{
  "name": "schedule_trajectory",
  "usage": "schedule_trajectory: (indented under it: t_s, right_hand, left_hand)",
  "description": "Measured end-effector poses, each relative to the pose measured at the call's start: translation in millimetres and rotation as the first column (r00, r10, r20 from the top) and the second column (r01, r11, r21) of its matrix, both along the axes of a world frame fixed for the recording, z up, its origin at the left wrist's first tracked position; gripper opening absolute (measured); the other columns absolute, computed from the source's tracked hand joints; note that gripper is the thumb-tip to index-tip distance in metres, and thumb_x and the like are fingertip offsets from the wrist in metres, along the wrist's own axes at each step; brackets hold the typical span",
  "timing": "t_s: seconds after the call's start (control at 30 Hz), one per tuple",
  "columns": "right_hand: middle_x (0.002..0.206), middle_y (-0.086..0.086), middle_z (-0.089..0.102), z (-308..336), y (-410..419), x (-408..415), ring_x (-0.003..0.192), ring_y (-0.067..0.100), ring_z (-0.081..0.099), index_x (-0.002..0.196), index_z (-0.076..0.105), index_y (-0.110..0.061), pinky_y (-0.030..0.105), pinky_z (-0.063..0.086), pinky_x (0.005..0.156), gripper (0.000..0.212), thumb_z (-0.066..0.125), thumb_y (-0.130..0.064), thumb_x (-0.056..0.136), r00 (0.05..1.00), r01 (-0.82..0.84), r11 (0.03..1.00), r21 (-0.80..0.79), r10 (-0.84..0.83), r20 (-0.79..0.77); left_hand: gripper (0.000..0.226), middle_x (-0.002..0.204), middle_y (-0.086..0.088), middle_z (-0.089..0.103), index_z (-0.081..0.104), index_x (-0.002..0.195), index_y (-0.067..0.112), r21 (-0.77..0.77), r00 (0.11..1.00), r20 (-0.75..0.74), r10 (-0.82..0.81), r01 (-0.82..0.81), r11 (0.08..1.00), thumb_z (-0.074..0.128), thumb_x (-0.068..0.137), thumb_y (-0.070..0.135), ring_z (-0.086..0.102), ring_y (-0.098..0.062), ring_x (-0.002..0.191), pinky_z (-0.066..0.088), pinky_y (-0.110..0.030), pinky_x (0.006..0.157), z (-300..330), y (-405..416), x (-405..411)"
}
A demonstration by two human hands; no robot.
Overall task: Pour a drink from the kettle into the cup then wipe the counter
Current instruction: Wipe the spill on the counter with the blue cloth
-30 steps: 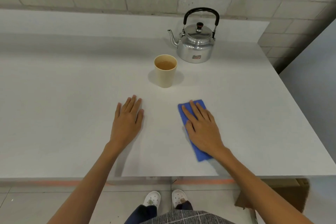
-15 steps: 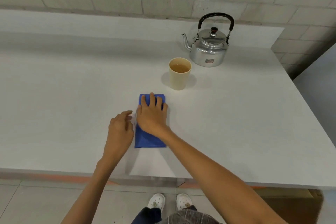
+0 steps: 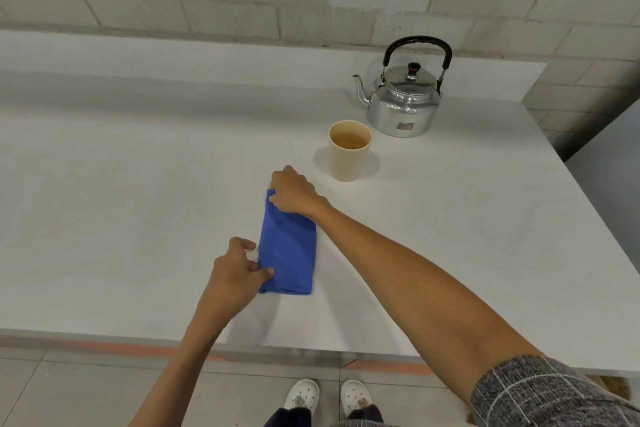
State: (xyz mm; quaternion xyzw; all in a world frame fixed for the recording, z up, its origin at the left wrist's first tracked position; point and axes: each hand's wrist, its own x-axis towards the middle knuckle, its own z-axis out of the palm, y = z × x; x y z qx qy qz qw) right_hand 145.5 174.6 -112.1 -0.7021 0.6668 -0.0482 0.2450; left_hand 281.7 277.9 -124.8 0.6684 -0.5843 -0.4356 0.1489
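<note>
A folded blue cloth lies flat on the white counter. My right hand pinches the cloth's far left corner. My left hand pinches its near left corner. A beige cup holding brown drink stands upright just beyond and right of my right hand. Behind the cup, at the back right, sits a shiny metal kettle with a black handle and its spout pointing left.
A raised ledge runs along the back under a brick wall. The counter's front edge is close to my body and its right edge drops off beside the kettle. My white shoes stand on the tiled floor.
The cloth slid left across the counter under my flat right hand. Both hands have since shifted to pinching the cloth's left corners, the right at the far end, the left at the near end.
</note>
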Motion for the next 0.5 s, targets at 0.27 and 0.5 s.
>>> schedule_trajectory:
  t_s: [0.27,0.5]
  right_hand:
    - [0.116,0.018,0.043,10,-15,55,0.098,0.033,0.054,0.104,0.051,0.001,0.047,0.049,0.086,0.015,0.043,-0.001,0.092,0.946,0.064,0.99,-0.123,-0.021,0.322]
    - [0.123,0.017,0.039,-2,-13,72,0.103,0.03,0.047,0.121,0.042,-0.002,0.039,0.046,0.088,0.035,0.038,0.01,0.089,0.921,0.043,0.99,-0.137,0.014,0.389]
  left_hand:
    - [0.048,0.088,-0.013,0.062,0.037,0.123,0.004,-0.068,0.985,0.077,0.152,-0.147,0.987,0.064,0.083,0.008,0.053,-0.016,0.069,0.037,-0.026,0.06,7,-16,47]
    - [0.066,0.14,-0.029,0.034,0.026,0.141,0.004,-0.391,0.929,0.357,0.098,0.054,0.919,0.06,0.086,0.018,0.034,-0.044,0.123,0.04,-0.054,0.092,-3,-4,49]
